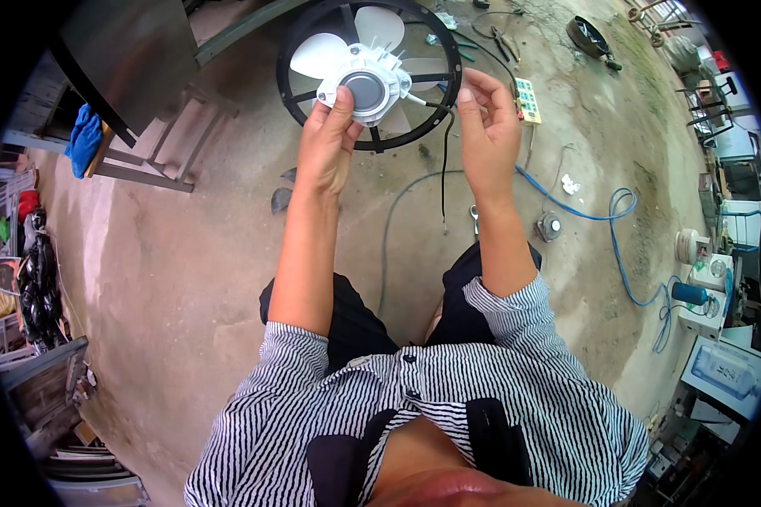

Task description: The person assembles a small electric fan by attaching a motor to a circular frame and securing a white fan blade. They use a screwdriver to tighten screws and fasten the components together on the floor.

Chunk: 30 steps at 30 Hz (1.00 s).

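Note:
My left hand [334,135] is closed on the white motor housing of a fan [365,91], its thumb pressing the front beside a round grey cap. White blades and a round black frame ring [287,93] surround the motor. My right hand [490,122] is at the ring's right edge, its bent fingers and thumb against the rim; part of that contact is hard to see. From the motor a black cable [446,173] runs out past the rim and hangs down between my arms. The fan is held up in front of me above the floor.
On the concrete floor lie a wrench [474,221], a small round motor [548,226], a looped blue hose [621,207] and pliers [501,46]. A yellow case [528,101] sits beyond my right hand. Metal frames [156,160] stand at left; boxes [727,372] line the right.

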Tool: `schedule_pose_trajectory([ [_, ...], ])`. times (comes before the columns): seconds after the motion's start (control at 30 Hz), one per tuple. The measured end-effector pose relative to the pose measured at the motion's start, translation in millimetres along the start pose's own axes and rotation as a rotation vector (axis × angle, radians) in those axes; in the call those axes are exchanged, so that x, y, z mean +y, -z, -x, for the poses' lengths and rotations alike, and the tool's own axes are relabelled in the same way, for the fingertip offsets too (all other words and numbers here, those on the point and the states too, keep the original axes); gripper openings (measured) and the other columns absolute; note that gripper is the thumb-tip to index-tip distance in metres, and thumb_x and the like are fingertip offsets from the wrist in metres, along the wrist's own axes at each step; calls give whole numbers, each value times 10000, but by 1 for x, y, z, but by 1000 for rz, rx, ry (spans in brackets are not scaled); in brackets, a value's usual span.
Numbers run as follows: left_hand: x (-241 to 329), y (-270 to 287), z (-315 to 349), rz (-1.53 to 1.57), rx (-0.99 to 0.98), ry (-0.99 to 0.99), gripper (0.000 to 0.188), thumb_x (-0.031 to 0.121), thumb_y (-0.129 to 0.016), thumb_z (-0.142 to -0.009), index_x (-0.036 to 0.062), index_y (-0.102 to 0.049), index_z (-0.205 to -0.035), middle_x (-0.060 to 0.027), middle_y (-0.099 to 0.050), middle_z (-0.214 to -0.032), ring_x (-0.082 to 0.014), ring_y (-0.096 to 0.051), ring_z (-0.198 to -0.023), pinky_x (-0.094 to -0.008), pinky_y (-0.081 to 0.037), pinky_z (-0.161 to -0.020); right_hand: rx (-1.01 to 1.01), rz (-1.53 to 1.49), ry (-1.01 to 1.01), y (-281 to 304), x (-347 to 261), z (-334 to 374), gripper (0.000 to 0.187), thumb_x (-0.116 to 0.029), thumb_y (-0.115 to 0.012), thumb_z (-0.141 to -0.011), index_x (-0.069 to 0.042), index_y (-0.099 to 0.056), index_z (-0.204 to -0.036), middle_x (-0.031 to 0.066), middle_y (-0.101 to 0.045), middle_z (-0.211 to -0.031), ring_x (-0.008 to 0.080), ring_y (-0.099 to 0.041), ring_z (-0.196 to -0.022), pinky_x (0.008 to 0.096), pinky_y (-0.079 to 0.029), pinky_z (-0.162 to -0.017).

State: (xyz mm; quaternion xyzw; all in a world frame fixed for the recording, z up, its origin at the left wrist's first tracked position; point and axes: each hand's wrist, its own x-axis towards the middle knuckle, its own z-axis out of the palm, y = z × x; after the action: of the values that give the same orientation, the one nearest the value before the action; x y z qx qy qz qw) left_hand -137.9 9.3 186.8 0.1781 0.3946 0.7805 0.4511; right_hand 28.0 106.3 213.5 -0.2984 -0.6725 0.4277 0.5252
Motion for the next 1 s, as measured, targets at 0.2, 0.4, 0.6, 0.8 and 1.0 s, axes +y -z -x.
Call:
schedule_pose_trajectory([
  [0.2, -1, 0, -2, 167, -101, 43, 508, 387, -575, -982, 55, -480, -1355, -34, -609, -1270, -140, -591, -1153, -306, -465, -1020, 77, 73, 11, 3, 3, -2, 341, -204, -560, -995, -26, -552, -1285, 99, -587, -1213, 168, -557, -1087, 304, -466, -913],
  [0.4, -2, -1, 1, 145, -160, 30, 526, 375, -560, -991, 61, -447, -1398, -28, -574, -1320, -145, -555, -1206, -316, -430, -1068, 67, -289, -315, 2, 3, -6, 453, -399, -488, -1038, -42, -530, -1315, 46, -604, -1126, 115, -548, -1016, 265, -436, -859],
  [0.6, 1, -7, 7, 53, -231, 6, 579, 380, -570, -985, 63, -401, -1440, -29, -546, -1351, -147, -525, -1237, -327, -408, -1083, 55, -363, -362, 9, 1, -9, 476, -461, -499, -1024, -42, -597, -1228, 25, -626, -1053, 111, -567, -954, 282, -443, -863],
  [0.8, -3, -8, 11, -64, -225, 64, 622, 400, -611, -962, 50, -401, -1431, -37, -545, -1350, -155, -527, -1234, -326, -410, -1067, 104, -313, -275, 22, 1, -19, 428, -425, -547, -1012, -34, -654, -1149, 22, -657, -1008, 92, -580, -926, 246, -450, -823],
  [1.0, 1, -10, 17, -207, -246, 122, 682, 387, -731, -892, 16, -453, -1391, -61, -578, -1316, -179, -508, -1257, -331, -362, -1079, 67, -229, -270, 36, -3, -24, 427, -434, -593, -986, -31, -683, -1094, 0, -668, -918, 78, -570, -846, 224, -433, -770],
])
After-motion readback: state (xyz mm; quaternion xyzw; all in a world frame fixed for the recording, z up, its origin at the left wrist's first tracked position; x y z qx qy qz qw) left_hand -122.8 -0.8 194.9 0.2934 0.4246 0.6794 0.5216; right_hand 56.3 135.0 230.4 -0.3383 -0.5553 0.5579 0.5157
